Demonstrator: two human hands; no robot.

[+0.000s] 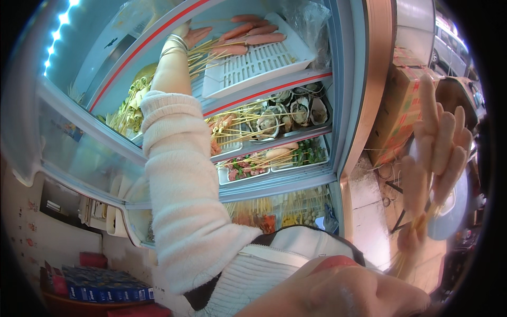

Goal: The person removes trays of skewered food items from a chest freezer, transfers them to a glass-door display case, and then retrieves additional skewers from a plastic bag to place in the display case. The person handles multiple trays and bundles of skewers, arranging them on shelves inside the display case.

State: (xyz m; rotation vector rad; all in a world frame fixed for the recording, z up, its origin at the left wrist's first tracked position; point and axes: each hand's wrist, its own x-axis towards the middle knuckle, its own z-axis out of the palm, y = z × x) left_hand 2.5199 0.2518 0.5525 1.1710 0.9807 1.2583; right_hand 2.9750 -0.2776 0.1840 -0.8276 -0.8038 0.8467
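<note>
Sausages [442, 143] on sticks are held in the right hand [410, 240], its fingers closed round the bundled sticks; the meat is fanned out above that grip. The left hand [193, 35] is seen with fingers parted, just beside further skewers [266, 38] on a slotted white tray [253, 71]; contact cannot be confirmed. Oysters [302, 109] are shelved below and rightward of it.

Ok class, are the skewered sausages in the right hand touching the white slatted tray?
Apart. The head view shows the skewered sausages raised at right, with the copper-coloured case frame between them and the white slatted tray.
</note>
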